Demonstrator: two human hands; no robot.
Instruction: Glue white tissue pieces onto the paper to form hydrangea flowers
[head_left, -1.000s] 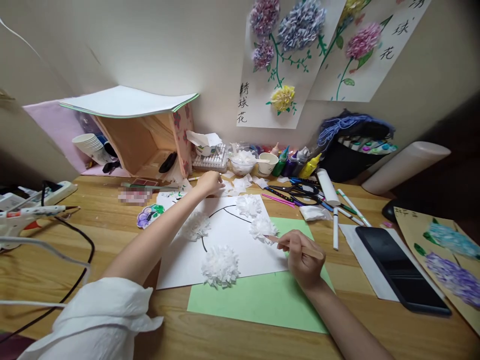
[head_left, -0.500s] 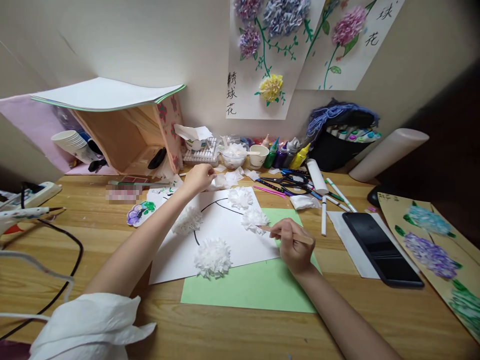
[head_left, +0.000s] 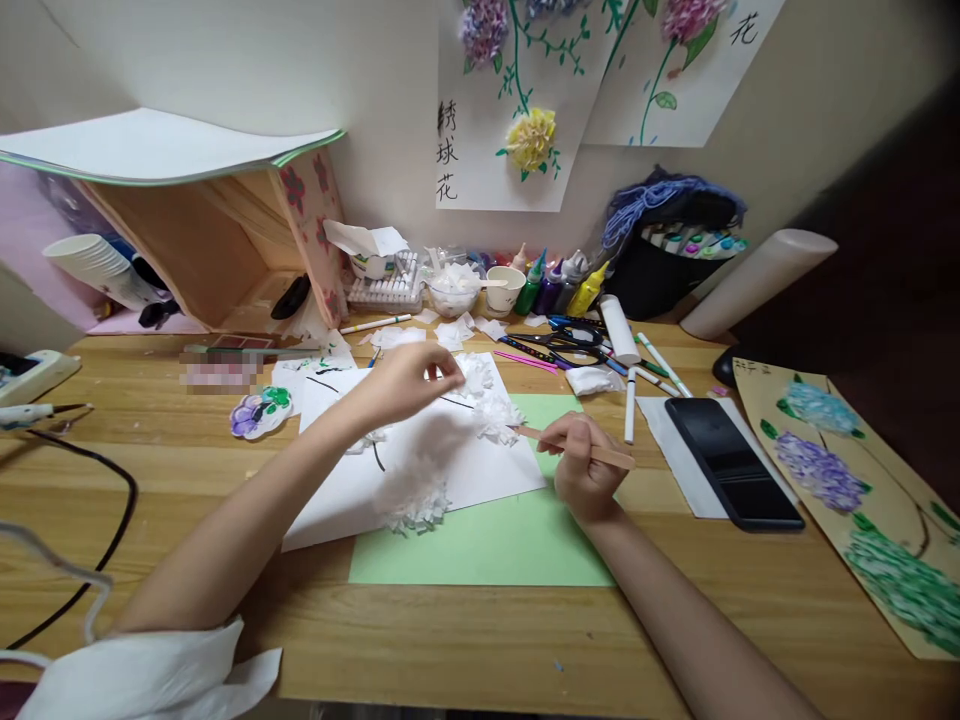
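My left hand hovers above the upper part of the white drawing sheet, its fingers pinched together beside the upper white paper flower; whatever they hold is too small to make out. My right hand grips a flat wooden stick, whose tip is at the edge of the right white flower. Another fluffy white flower sits at the sheet's lower edge, and one more is mostly hidden under my left forearm. A green sheet lies beneath the white one.
Behind are white paper scraps, a bowl of scraps, a paper cup, paint bottles and scissors. A phone lies at the right, near a flower picture. An open box stands at the back left.
My left hand has moved from the scraps at the back toward me and right, over the sheet near the upper flower. My right hand still holds the stick at the right flower. The view has shifted.
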